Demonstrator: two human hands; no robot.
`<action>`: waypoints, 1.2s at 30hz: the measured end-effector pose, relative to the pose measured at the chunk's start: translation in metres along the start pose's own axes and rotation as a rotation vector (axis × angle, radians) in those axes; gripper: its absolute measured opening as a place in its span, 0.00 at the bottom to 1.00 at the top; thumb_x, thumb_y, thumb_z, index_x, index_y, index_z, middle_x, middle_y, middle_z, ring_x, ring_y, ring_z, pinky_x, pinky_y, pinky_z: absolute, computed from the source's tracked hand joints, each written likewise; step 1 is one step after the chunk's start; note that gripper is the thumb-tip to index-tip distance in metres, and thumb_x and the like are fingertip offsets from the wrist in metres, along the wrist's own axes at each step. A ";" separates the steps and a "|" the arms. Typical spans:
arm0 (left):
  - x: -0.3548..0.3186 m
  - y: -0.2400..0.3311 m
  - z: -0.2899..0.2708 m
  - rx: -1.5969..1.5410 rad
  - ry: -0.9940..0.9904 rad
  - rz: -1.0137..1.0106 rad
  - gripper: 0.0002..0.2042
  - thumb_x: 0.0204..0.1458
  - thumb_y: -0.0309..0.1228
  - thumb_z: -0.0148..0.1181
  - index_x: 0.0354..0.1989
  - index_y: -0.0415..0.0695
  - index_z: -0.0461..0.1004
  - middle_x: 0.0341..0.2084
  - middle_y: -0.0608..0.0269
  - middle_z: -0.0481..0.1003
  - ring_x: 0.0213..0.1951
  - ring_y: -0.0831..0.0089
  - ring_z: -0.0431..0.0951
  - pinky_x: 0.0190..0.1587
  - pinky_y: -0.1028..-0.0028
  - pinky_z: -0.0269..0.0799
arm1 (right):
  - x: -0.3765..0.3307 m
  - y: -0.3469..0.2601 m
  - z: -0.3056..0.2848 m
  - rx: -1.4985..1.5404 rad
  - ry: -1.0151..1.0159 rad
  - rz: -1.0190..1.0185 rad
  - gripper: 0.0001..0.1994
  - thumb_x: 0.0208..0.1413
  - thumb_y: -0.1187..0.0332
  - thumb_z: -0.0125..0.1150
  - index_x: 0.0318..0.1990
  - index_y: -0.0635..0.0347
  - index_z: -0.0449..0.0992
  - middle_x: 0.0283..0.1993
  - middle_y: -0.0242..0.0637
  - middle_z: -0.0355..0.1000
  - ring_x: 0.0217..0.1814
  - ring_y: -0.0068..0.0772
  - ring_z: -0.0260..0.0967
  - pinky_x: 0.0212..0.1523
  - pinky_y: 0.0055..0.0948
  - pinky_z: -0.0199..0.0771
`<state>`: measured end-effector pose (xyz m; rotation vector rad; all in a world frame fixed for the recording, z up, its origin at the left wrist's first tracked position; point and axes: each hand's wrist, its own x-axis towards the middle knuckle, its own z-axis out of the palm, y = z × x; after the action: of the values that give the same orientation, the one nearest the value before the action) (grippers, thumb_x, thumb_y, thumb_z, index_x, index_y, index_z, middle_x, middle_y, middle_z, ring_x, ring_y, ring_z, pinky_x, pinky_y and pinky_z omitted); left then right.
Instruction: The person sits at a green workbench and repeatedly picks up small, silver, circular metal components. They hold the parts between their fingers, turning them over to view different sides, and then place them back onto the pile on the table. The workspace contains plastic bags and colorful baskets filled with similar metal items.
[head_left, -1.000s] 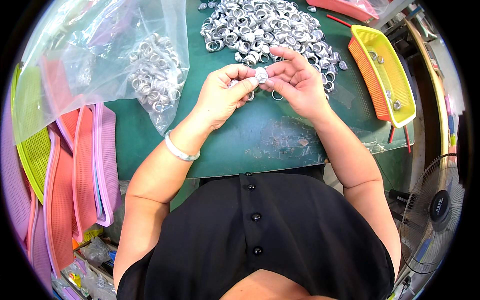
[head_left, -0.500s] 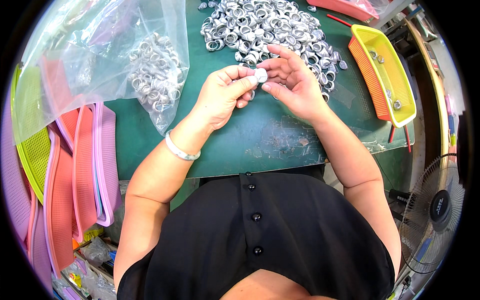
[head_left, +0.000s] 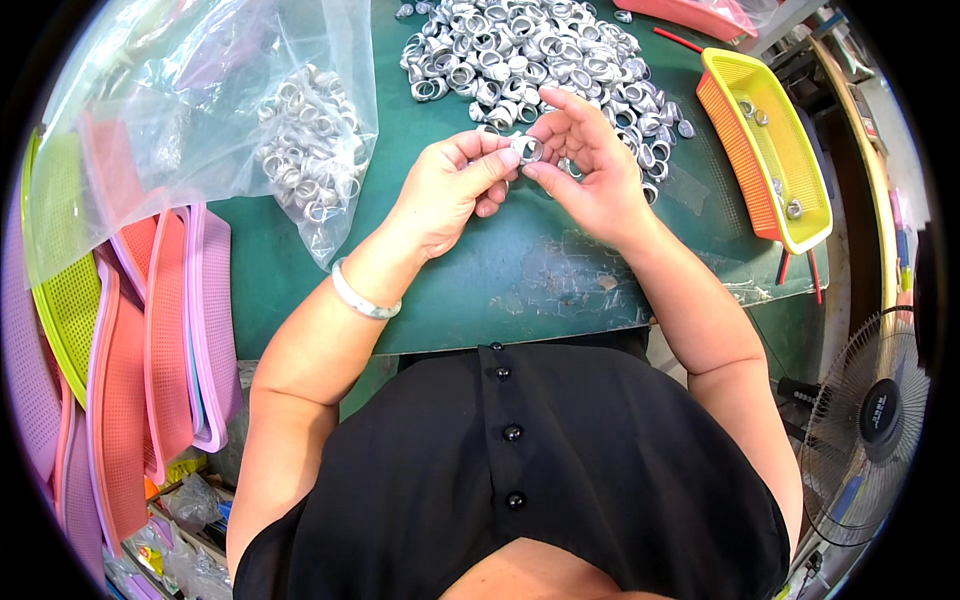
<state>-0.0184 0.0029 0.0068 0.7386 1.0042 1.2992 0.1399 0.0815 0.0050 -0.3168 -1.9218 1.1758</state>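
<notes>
A small silvery metal ring point(head_left: 528, 149), pinched between both hands' fingertips, sits just above the green mat.

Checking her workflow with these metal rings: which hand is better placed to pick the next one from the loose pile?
Probably the right hand. Its fingers already reach over the near edge of the pile of metal rings, while the left hand sits nearer the person, pinching the ring held between both hands.

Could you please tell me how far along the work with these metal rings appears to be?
Done: a few rings lie in the yellow-and-orange plastic basket. In hand: the left hand and right hand together hold one small silver metal ring. Left: the big loose pile of silver rings.
</notes>
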 end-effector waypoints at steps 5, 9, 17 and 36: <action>0.000 0.001 -0.001 -0.024 -0.007 -0.022 0.08 0.54 0.33 0.53 0.36 0.41 0.71 0.23 0.69 0.70 0.21 0.85 0.65 0.20 0.86 0.57 | 0.000 0.000 0.001 0.059 0.022 0.013 0.29 0.45 0.84 0.57 0.57 0.63 0.57 0.37 0.35 0.66 0.33 0.20 0.66 0.36 0.19 0.69; -0.001 0.002 -0.001 -0.054 -0.021 -0.043 0.09 0.55 0.33 0.52 0.36 0.41 0.72 0.23 0.69 0.71 0.21 0.85 0.65 0.20 0.86 0.57 | -0.001 0.002 0.001 0.061 0.028 0.026 0.29 0.46 0.85 0.56 0.57 0.63 0.57 0.37 0.36 0.67 0.33 0.20 0.66 0.37 0.19 0.69; 0.001 0.001 0.000 -0.066 -0.059 0.050 0.11 0.53 0.27 0.54 0.44 0.39 0.71 0.28 0.66 0.73 0.22 0.84 0.67 0.22 0.85 0.61 | -0.001 0.000 0.000 0.034 -0.009 -0.017 0.29 0.46 0.85 0.55 0.58 0.62 0.56 0.38 0.37 0.68 0.35 0.22 0.68 0.39 0.20 0.70; 0.000 -0.002 -0.001 -0.082 -0.037 0.088 0.10 0.53 0.26 0.53 0.43 0.38 0.72 0.30 0.61 0.75 0.23 0.83 0.67 0.23 0.84 0.62 | -0.001 -0.003 0.000 0.177 -0.002 0.072 0.26 0.51 0.83 0.52 0.58 0.60 0.55 0.37 0.39 0.71 0.40 0.26 0.71 0.43 0.24 0.70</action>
<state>-0.0182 0.0023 0.0050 0.7480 0.8919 1.3902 0.1417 0.0792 0.0071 -0.2920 -1.8056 1.3833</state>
